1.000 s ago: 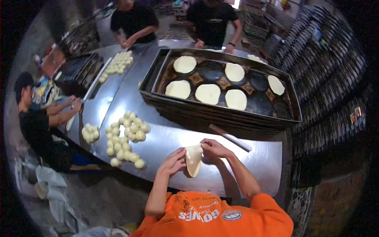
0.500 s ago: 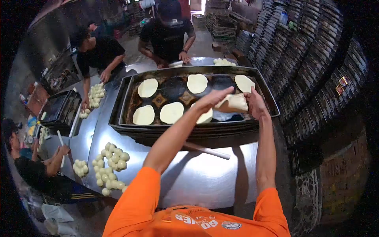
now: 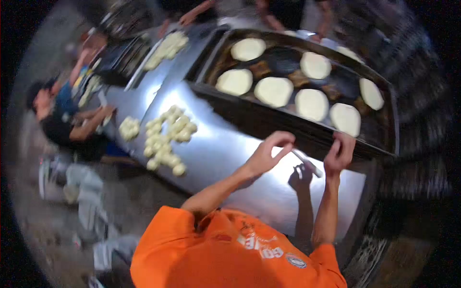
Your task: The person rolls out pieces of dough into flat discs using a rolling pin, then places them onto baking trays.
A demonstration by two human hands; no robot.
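My left hand (image 3: 272,152) hovers above the metal table, fingers curved and apart, with nothing in it. Close to the front rim of the black baking tray (image 3: 394,120), my right hand (image 3: 340,152) has loosely bent fingers and is also empty. A flat dough round (image 3: 345,120) lies in the tray just beyond its fingertips. Several more pale rounds, such as one dough round (image 3: 312,104), lie spread over the dark tray bottom. On the table between and beneath my hands rests a rolling pin (image 3: 307,163), partly hidden by my left hand.
Dough balls (image 3: 165,137) are clustered on the table (image 3: 216,153) at left, with a smaller dough ball group (image 3: 129,128) beside them. More dough balls (image 3: 166,50) lie farther back. A co-worker (image 3: 72,120) stands at left, others across the table. Blurred racks (image 3: 408,72) stand at right.
The dough round that was between my hands now lies flat in the tray's front right. Both hands have drawn back toward me, empty. My view has turned down and leftward.
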